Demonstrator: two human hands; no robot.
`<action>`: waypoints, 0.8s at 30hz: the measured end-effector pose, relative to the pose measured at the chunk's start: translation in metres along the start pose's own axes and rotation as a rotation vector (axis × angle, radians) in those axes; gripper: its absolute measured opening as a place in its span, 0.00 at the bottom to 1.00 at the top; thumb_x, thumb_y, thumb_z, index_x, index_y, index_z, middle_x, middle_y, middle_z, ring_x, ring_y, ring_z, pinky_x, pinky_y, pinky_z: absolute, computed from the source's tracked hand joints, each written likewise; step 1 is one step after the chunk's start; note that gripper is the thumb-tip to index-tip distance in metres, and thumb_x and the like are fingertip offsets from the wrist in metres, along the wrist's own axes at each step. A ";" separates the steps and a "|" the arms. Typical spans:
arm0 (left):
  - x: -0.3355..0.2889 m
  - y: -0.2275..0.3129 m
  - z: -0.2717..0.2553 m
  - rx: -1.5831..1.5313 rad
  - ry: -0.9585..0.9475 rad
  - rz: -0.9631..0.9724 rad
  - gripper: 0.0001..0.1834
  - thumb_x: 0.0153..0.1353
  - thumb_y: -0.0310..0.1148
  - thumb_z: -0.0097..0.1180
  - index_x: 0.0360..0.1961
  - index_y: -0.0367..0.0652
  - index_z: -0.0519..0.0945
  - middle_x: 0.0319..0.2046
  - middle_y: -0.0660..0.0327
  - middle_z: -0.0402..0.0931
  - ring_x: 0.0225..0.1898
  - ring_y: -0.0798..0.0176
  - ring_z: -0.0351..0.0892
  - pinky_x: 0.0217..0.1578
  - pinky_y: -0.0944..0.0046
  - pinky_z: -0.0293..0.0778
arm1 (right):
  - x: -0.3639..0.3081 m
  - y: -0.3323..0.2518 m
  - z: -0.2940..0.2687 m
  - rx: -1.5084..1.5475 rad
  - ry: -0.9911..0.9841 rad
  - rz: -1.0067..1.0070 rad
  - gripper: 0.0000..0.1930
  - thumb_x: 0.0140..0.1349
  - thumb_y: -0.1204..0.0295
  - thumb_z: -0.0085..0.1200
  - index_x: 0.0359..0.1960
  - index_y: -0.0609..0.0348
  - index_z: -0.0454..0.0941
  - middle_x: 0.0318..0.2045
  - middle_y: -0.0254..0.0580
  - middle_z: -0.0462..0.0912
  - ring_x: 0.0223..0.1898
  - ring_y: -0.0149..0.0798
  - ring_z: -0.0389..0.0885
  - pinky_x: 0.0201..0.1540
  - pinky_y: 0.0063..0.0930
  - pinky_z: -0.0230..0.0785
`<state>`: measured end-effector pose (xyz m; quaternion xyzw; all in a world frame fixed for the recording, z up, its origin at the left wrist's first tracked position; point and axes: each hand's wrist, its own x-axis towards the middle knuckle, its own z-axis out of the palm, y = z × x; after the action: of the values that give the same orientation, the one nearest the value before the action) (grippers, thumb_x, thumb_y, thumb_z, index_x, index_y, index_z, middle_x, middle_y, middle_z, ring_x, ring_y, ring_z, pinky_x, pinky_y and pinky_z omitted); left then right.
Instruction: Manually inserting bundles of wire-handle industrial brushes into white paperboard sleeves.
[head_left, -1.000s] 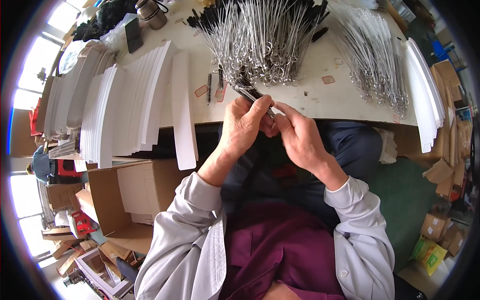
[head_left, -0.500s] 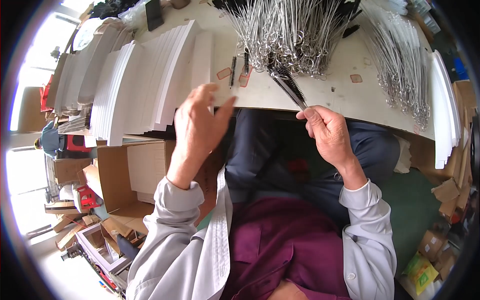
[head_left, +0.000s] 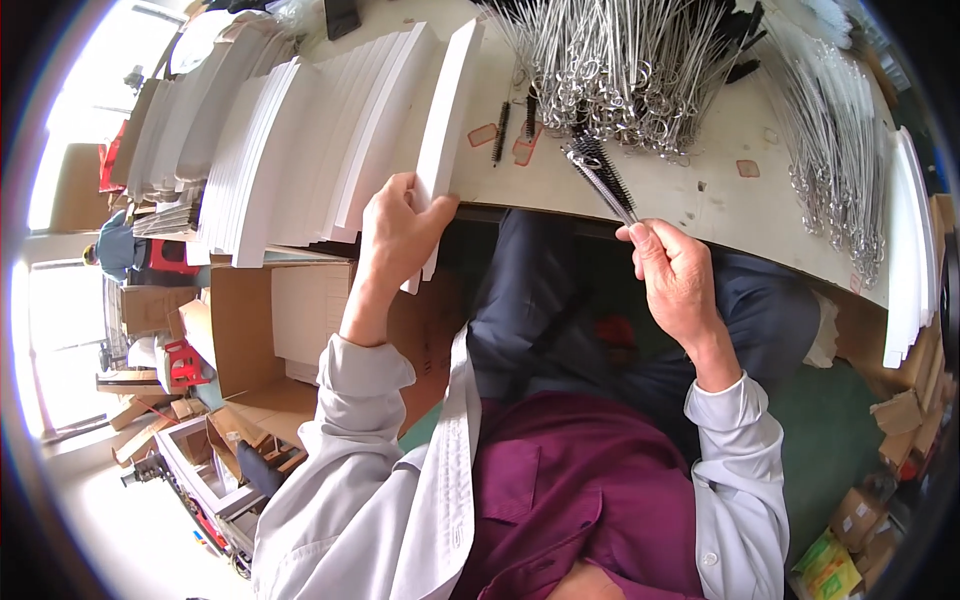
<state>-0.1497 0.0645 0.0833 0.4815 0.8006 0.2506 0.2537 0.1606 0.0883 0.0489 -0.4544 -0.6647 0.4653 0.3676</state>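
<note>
Brushes are pinched at near right by the right hand's fingers; at left, a white box, clamped by the left hand's fingers, could be creased by overgripping; bristles could be snagged on wire loops beyond.

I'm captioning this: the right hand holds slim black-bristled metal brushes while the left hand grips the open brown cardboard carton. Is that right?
Not quite: in the head view, the left hand grips a long narrow white box, not the open brown cardboard carton. The right hand does hold slim black-bristled metal brushes.
</note>
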 end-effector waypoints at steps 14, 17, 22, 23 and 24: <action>0.007 0.031 0.022 -1.332 -0.230 0.109 0.24 0.60 0.30 0.51 0.58 0.30 0.71 0.43 0.43 0.80 0.40 0.52 0.80 0.47 0.49 0.79 | -0.031 -0.030 0.017 -0.142 -0.050 -0.200 0.09 0.73 0.72 0.56 0.40 0.69 0.80 0.28 0.55 0.82 0.27 0.56 0.82 0.29 0.37 0.74; 0.006 0.044 0.028 -1.364 -0.161 0.147 0.21 0.64 0.29 0.50 0.57 0.31 0.71 0.41 0.44 0.79 0.40 0.53 0.80 0.47 0.49 0.79 | -0.038 -0.029 0.023 -0.151 -0.047 -0.180 0.09 0.72 0.72 0.57 0.40 0.68 0.80 0.28 0.55 0.82 0.27 0.57 0.82 0.29 0.38 0.74; 0.006 0.052 0.032 -1.507 -0.064 0.115 0.22 0.67 0.32 0.54 0.57 0.30 0.69 0.40 0.43 0.80 0.36 0.54 0.83 0.45 0.47 0.82 | -0.042 -0.028 0.029 -0.154 -0.068 -0.184 0.08 0.72 0.73 0.56 0.38 0.67 0.79 0.27 0.54 0.81 0.26 0.56 0.81 0.28 0.38 0.72; 0.003 0.054 0.033 -1.510 -0.066 0.117 0.22 0.67 0.32 0.54 0.57 0.30 0.69 0.40 0.43 0.80 0.36 0.54 0.83 0.45 0.47 0.82 | -0.041 -0.027 0.028 -0.157 -0.066 -0.185 0.08 0.72 0.73 0.56 0.38 0.67 0.79 0.27 0.54 0.81 0.26 0.56 0.81 0.28 0.38 0.72; 0.000 0.056 0.033 -1.525 -0.078 0.109 0.21 0.67 0.33 0.55 0.56 0.30 0.70 0.40 0.44 0.79 0.37 0.54 0.81 0.46 0.48 0.80 | -0.041 -0.026 0.027 -0.134 -0.079 -0.156 0.08 0.72 0.73 0.56 0.38 0.67 0.79 0.26 0.54 0.81 0.26 0.56 0.81 0.28 0.38 0.72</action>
<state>-0.0917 0.0925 0.0951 0.2203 0.3716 0.7289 0.5311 0.1418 0.0374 0.0631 -0.4061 -0.7416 0.4076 0.3450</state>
